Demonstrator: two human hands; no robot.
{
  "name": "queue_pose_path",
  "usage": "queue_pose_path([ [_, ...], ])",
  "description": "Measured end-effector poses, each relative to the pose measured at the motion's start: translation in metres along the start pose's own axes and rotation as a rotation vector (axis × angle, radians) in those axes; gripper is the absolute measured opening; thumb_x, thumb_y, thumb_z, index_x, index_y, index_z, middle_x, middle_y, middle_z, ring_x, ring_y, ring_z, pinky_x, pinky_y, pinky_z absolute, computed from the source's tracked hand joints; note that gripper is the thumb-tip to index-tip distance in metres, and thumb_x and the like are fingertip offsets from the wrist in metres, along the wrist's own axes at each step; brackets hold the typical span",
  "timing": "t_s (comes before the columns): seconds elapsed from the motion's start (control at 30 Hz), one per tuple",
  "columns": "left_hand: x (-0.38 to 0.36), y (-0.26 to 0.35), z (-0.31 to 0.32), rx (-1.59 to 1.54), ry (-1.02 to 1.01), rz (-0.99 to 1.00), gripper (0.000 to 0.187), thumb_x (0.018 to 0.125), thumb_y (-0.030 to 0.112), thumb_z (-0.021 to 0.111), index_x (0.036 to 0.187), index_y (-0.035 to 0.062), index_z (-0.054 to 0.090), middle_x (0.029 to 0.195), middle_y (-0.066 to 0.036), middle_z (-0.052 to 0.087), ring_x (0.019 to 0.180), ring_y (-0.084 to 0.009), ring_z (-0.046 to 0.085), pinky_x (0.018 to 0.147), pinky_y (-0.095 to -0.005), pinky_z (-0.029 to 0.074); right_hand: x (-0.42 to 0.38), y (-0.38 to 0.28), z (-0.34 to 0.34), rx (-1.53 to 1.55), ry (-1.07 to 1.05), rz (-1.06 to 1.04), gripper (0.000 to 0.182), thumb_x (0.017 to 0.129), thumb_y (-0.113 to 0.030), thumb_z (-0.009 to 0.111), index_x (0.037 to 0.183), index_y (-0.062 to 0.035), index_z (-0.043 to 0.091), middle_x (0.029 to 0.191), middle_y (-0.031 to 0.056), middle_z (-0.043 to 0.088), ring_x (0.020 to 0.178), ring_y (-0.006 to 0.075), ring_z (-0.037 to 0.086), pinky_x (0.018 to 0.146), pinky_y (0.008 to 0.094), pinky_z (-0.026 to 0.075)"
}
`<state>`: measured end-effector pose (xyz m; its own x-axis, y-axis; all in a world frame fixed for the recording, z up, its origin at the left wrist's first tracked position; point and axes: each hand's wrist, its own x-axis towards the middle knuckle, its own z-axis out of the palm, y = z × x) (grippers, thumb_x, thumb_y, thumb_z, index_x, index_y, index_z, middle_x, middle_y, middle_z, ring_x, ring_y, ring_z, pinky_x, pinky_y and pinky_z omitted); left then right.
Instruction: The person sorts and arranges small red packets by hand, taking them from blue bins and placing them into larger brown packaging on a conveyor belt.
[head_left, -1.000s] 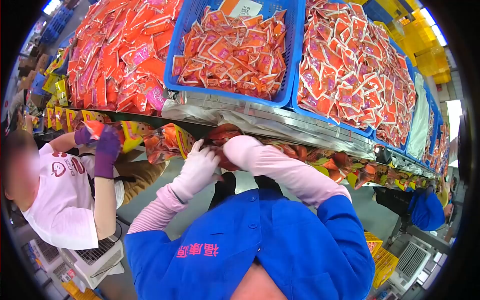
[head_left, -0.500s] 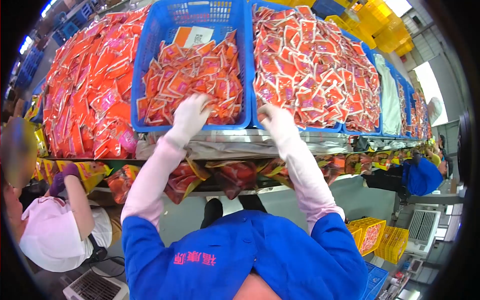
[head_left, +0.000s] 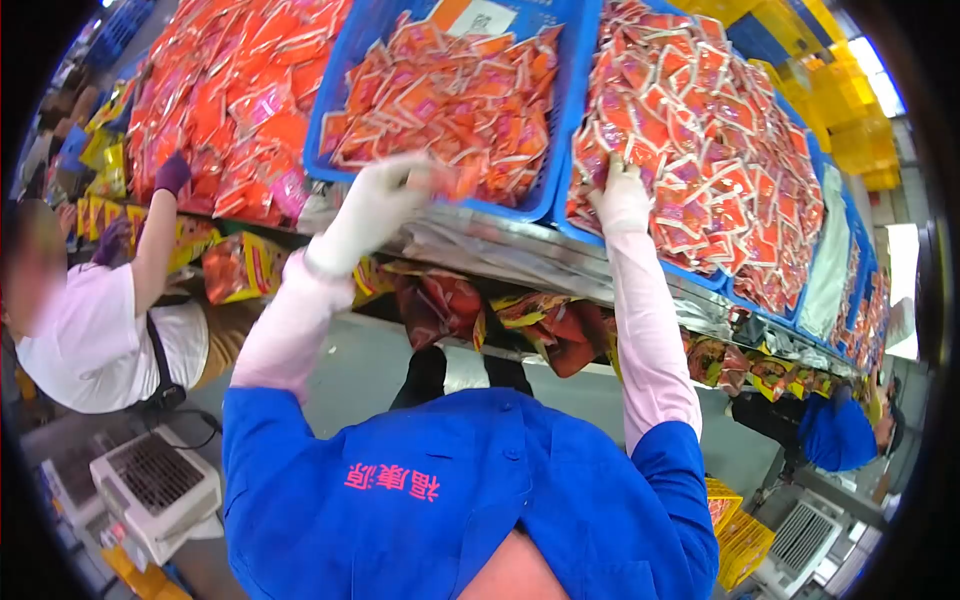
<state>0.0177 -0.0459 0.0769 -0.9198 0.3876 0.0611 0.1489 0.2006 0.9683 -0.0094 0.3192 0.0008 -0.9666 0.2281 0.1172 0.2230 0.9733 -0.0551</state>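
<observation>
My left hand (head_left: 382,208), in a white glove, is above the front edge of the middle blue crate (head_left: 330,118). Its fingers are closed on a small red packet (head_left: 443,182), blurred by motion. A heap of red packets (head_left: 450,100) and a white-and-orange card (head_left: 473,17) lie in that crate. Over the front left of the right-hand blue crate (head_left: 563,190) is my right hand (head_left: 624,200), also gloved in white. Its fingertips are pinched around a red packet among the piled packets (head_left: 700,140).
Large red bags (head_left: 240,90) are piled at the left, where a co-worker (head_left: 95,335) in white reaches in with purple gloves. Opened red-and-yellow bags (head_left: 440,300) hang along the table's front edge. Farther right are a pale cloth (head_left: 828,255) and another person in blue (head_left: 838,430).
The view has turned, and the crates appear shifted right. My left hand has moved out over the crate's front edge with a packet; my right hand has reached onto the right-hand pile. The co-worker's hand reaches the bags.
</observation>
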Motion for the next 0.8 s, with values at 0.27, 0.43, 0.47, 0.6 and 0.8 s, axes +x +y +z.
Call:
queue_pose_path([
  [0.27,-0.165,-0.054,0.021,1.002,-0.269,0.091,0.052,0.074,0.035,0.081,0.114,0.0041,0.068,0.116,-0.012,0.068,0.120,-0.0300,0.060,0.111,-0.0512,0.038,-0.007,-0.001,-0.034,0.417,0.003,0.006,0.024,0.090,-0.019,0.064,0.109,-0.0065,0.069,0.085,0.0194,0.072,0.083,0.0345,0.072,0.075,0.0455,0.055],
  [0.43,-0.177,-0.054,-0.010,1.198,-0.390,0.179,0.047,0.075,0.038,0.077,0.109,0.0074,0.069,0.108,-0.009,0.069,0.113,-0.0250,0.062,0.112,-0.0537,0.034,-0.129,-0.177,-0.133,0.734,-0.668,-0.485,0.023,0.084,-0.017,0.067,0.104,-0.0089,0.075,0.096,0.0158,0.074,0.088,0.0327,0.072,0.079,0.0433,0.057],
  [0.47,-0.182,-0.073,-0.010,1.245,-0.384,0.211,0.032,0.078,0.031,0.072,0.101,0.0085,0.069,0.099,-0.007,0.068,0.102,-0.0231,0.064,0.111,-0.0530,0.036,-0.138,-0.213,-0.112,0.392,-0.811,-0.739,0.017,0.082,-0.016,0.066,0.091,-0.0074,0.077,0.090,0.0181,0.074,0.086,0.0366,0.072,0.079,0.0451,0.057],
  [0.6,-0.170,-0.058,-0.005,1.198,-0.391,0.358,0.007,0.080,0.015,0.059,0.077,0.0131,0.065,0.069,-0.003,0.062,0.074,-0.0212,0.065,0.105,-0.0490,0.043,-0.182,-0.294,0.103,-0.006,-1.030,-0.619,0.030,0.089,-0.040,0.065,0.103,-0.0156,0.077,0.110,0.0063,0.074,0.106,0.0247,0.071,0.085,0.0384,0.056],
  [0.8,-0.125,-0.030,-0.037,0.651,-0.299,0.046,0.012,0.076,0.025,0.073,0.073,0.0136,0.074,0.073,-0.011,0.067,0.075,-0.0314,0.065,0.078,-0.0441,0.046,-0.142,-0.263,-0.030,0.397,-1.016,-0.778,0.029,0.083,-0.026,0.070,0.108,-0.0117,0.074,0.102,0.0122,0.074,0.099,0.0294,0.072,0.086,0.0426,0.056],
])
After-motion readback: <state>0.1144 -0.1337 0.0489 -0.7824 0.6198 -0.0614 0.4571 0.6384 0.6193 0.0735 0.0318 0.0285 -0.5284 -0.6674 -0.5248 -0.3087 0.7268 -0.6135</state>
